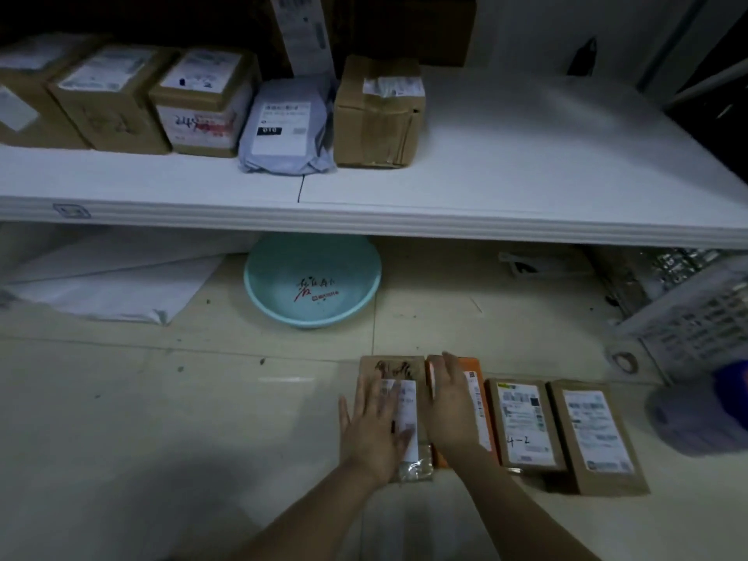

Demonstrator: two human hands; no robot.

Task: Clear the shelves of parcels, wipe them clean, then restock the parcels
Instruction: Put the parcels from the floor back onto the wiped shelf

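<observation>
1. Lying in a row on the floor (162, 419) are four parcels: a scribbled brown box (390, 370), an orange parcel (474, 378), a box marked 4-2 (524, 425) and an end box (599, 435).
2. The left hand (374, 423) rests flat on the scribbled brown box, fingers straight and spread. The right hand (447, 402) lies on the orange parcel, fingers straight.
3. The shelf (526, 176) carries five parcels: four cardboard boxes (378, 111) and one grey mailer (283, 131).
4. One teal basin (311, 277) has red writing inside. One white crate (696, 317) has contents I cannot make out.
</observation>
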